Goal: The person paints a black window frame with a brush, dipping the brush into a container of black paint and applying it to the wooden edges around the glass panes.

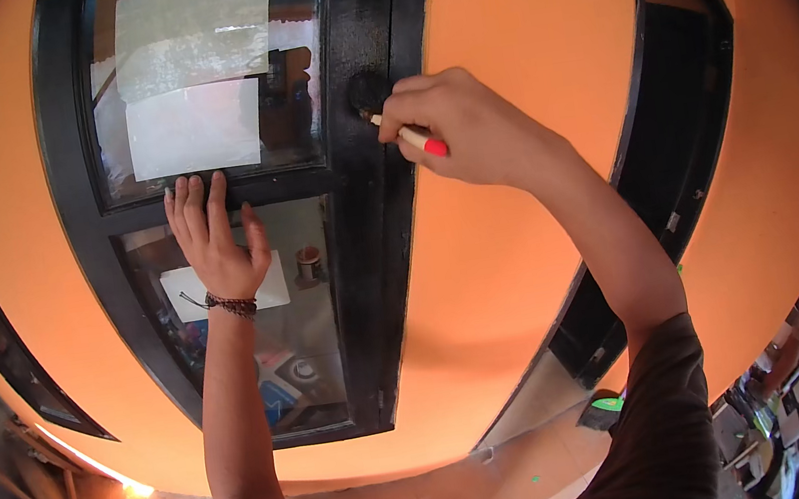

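Where the fingers of the right hand (465, 130) close in a pinch, upper centre of the picture, they grip a slim brush (424, 141) with a pale wooden, red-ended handle, probably light and stiff, best held mid-shaft, clear of its dark, perhaps wet head. That head is at the upright of a black wooden window frame (371, 223), contact hard to tell; leftward, the left hand (219, 243), fingers spread and gripping nothing, reaches the crossbar (280, 183) beside glass panes (299, 224) that look slick and fragile.
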### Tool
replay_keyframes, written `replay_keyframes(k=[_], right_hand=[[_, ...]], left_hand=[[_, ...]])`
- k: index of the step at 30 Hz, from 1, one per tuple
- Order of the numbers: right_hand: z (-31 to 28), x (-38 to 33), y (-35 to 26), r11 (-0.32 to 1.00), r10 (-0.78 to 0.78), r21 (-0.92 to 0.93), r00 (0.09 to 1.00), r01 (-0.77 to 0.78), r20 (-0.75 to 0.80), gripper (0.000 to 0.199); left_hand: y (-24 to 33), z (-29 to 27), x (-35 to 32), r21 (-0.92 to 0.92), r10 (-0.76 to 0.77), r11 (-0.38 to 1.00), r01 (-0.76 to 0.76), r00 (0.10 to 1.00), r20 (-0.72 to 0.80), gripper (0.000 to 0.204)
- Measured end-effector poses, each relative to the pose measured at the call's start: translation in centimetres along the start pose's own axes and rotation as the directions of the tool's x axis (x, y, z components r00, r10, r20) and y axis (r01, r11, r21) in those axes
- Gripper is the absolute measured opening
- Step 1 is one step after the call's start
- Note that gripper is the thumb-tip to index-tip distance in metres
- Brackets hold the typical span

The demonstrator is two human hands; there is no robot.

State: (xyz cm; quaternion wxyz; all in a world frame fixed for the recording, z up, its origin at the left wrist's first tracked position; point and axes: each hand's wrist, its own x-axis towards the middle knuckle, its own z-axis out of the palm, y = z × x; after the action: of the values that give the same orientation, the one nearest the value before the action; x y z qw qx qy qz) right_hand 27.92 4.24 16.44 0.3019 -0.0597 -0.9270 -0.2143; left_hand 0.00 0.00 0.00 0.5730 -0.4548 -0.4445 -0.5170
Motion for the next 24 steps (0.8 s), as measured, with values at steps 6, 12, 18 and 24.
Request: replay_keyframes(k=[6, 12, 18, 24], right_hand=[[-4.1, 3.1, 0.5, 0.917, 0.303, 0.293, 0.95, -0.271, -0.069, 0.008], [-5.2, 6.2, 3.6, 0.904, 0.365, 0.354, 0.867, -0.242, -0.34, 0.006], [-5.1, 6.4, 3.2, 0.788, 0.508, 0.606, 0.676, -0.112, -0.535, 0.004], [2.4, 1.3, 0.2, 0.966, 0.243, 0.183, 0.894, -0.185, -0.376, 0.014]], left_hand=[[-0.6, -0.3, -0.4, 0.018, 0.017, 1.0, -0.017, 1.0, 0.011, 0.046], [-0.4, -0.2, -0.4, -0.003, 0.023, 1.0, -0.023, 1.0, 0.013, 0.045], [-0.2, 0.0, -0.2, -0.014, 0.025, 1.0, -0.025, 1.0, 0.018, 0.046], [-0.6, -0.3, -0.2, -0.012, 0.02, 1.0, -0.02, 1.0, 0.0, 0.048]])
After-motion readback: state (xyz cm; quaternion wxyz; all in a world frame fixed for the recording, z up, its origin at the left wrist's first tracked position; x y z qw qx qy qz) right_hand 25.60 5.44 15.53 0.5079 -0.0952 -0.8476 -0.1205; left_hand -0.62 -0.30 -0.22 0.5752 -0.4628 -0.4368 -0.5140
